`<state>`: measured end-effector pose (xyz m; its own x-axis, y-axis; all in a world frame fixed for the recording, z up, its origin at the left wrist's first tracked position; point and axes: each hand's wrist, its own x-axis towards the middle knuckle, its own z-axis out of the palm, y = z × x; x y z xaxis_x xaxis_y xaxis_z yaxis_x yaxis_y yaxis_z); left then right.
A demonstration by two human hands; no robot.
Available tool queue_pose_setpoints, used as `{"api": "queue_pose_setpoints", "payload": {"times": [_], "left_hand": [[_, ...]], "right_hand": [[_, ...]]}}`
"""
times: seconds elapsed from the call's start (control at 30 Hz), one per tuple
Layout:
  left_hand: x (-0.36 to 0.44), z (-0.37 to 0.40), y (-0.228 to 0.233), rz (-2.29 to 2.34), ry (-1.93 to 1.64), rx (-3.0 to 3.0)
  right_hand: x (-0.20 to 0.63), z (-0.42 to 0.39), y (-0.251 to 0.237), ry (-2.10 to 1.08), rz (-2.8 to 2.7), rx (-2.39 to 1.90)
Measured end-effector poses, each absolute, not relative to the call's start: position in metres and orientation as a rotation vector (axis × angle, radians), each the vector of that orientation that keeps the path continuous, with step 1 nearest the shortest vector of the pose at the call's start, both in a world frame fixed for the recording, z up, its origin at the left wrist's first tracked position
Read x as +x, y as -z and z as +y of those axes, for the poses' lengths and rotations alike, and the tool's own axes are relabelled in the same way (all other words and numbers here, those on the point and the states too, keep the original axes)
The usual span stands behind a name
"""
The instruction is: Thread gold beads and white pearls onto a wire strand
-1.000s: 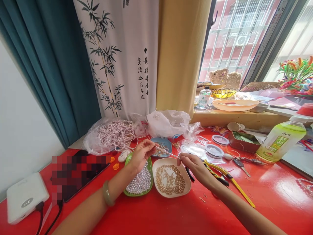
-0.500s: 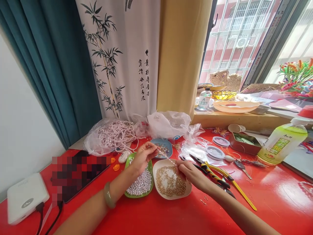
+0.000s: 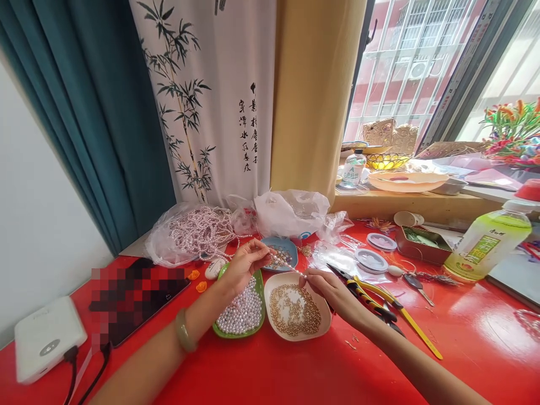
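Observation:
A short beaded strand [image 3: 287, 263] stretches between my two hands, sloping down to the right. My left hand [image 3: 250, 261] pinches its upper end above a green dish [image 3: 262, 325] of white pearl beads [image 3: 241, 312]. The lower end is pinched by my right hand [image 3: 323, 284], over the right rim of a white dish [image 3: 276, 334] that holds small gold beads [image 3: 310, 318]. Behind the strand is a blue dish [image 3: 292, 251] with mixed beads. Which beads sit under my fingertips is hidden.
Yellow-black pliers [image 3: 371, 298] lie right of my right hand. Further right are a red tin [image 3: 426, 253] and a green-labelled bottle [image 3: 487, 244]. Bagged pearl strings [image 3: 194, 233] sit at the back left. A phone [image 3: 152, 309] and white power bank [image 3: 48, 340] are on the left.
My right hand has risen slightly, and the left has shifted a little left and down. The strand hangs between them at a slightly flatter slope.

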<state>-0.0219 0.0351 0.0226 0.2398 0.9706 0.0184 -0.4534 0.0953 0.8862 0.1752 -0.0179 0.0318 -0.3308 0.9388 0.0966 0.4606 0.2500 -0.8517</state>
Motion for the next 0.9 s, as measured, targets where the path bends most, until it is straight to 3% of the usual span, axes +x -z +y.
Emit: {"api": "queue_pose_setpoints", "payload": {"times": [0.27,0.5,0.9], "left_hand": [[-0.025,0.029,-0.036,0.716,-1.149,1.049],[-0.023,0.024,-0.04,0.729,-1.148,1.152],[-0.021,0.022,-0.04,0.742,-1.112,1.168]], "right_hand": [[0.178,-0.017,-0.036,-0.952,-1.908,-1.24],[0.179,-0.015,-0.032,-1.163,-1.83,-1.173],[0.18,-0.017,-0.036,-0.96,-1.901,-1.261]]}}
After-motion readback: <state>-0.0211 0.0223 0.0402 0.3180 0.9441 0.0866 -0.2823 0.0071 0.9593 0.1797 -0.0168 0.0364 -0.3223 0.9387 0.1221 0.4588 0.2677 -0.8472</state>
